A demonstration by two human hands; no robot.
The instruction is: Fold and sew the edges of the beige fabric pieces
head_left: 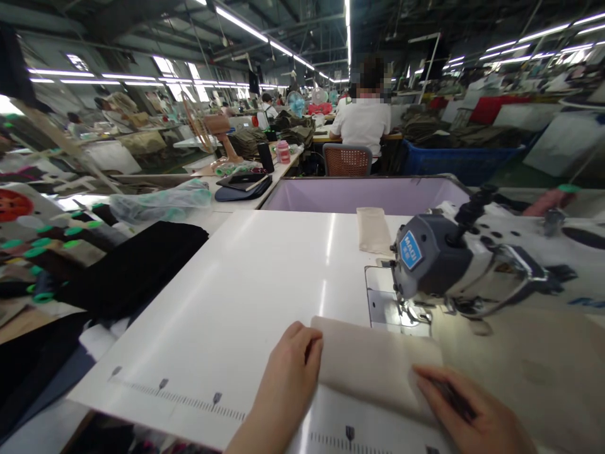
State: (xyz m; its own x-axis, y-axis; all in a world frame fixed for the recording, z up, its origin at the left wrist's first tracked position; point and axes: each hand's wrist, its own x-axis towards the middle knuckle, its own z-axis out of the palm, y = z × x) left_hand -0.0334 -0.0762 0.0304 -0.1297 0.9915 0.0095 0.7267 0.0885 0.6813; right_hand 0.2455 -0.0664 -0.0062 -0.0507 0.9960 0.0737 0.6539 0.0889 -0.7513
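Observation:
A folded beige fabric piece lies on the white sewing table, just in front of the machine's needle area. Its left end is pinched by my left hand, thumb and fingers closed at the upper corner. At the right end, my right hand grips the fabric edge between thumb and fingers. Something dark shows under the curled right fingers, too unclear to name. The sewing machine head stands beyond the fabric to the right, its presser foot above the metal plate. Another beige fabric piece lies behind that plate.
Black cloth and thread spools lie left of the white table, which has a printed ruler along its front. A lilac-lined bin stands behind it. Farther back, a person sits facing away, near a blue tub of dark cloth.

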